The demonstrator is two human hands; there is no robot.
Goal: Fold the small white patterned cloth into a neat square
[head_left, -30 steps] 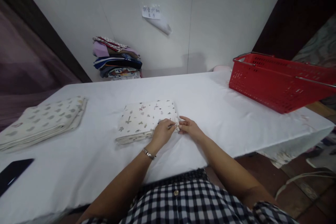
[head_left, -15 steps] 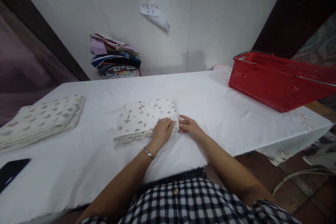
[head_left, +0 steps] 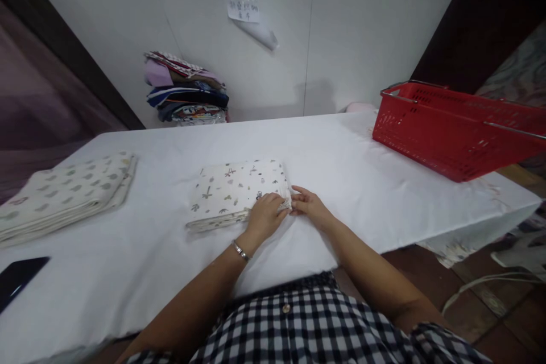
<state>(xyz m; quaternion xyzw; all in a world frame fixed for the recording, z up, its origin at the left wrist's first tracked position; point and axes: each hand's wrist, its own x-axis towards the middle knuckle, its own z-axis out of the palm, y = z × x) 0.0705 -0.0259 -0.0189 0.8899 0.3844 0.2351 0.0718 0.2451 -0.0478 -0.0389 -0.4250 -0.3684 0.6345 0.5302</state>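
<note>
A folded white cloth (head_left: 232, 187) with small printed motifs lies flat in the middle of the white-covered table. My left hand (head_left: 267, 215) rests over its front right corner, fingers curled on top and thumb at the front edge. At the right edge of the same cloth, my right hand (head_left: 307, 205) pinches the folded layers with bent fingers. The two hands are close together, a narrow gap between them. Some fingertips are hidden against the fabric.
Another folded printed cloth (head_left: 68, 190) lies at the left, behind a dark phone-like slab (head_left: 21, 277). Against the wall stands a pile of folded fabrics (head_left: 187, 91). A red plastic basket (head_left: 452, 131) with metal handles occupies the right end of the table (head_left: 341, 153).
My left hand's fingers have shifted slightly over the cloth's corner, and its thumb now shows along the front edge. The right hand stays nearly still at the right edge.
</note>
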